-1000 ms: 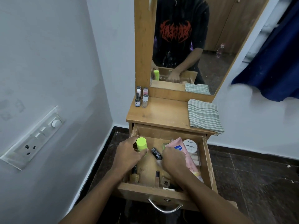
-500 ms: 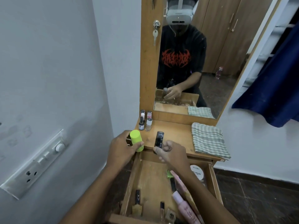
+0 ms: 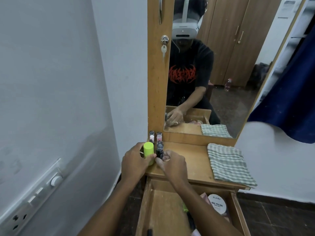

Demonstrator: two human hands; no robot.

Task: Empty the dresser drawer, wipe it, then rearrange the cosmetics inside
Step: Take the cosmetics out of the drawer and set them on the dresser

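My left hand (image 3: 136,160) grips a lime-green capped bottle (image 3: 148,153) at the dresser top's (image 3: 190,160) left side. My right hand (image 3: 172,165) holds a dark bottle (image 3: 159,149) upright just to the right of it, low over the wood. Behind them, small nail polish bottles (image 3: 155,136) stand against the mirror frame. Below, the wooden drawer (image 3: 144,201) is pulled open; a white round nail polish remover tub (image 3: 217,203) lies at its right side, and my right forearm hides other items.
A folded green checked cloth (image 3: 229,164) lies on the right of the dresser top. The mirror (image 3: 221,74) rises behind, with a key (image 3: 164,48) in its frame. A wall with a switch panel (image 3: 34,198) stands close on the left. A blue curtain (image 3: 293,92) hangs right.
Both hands rose out of the drawer with the green-capped bottle and the dark bottle and moved forward onto the left of the dresser top, next to the nail polish bottles.
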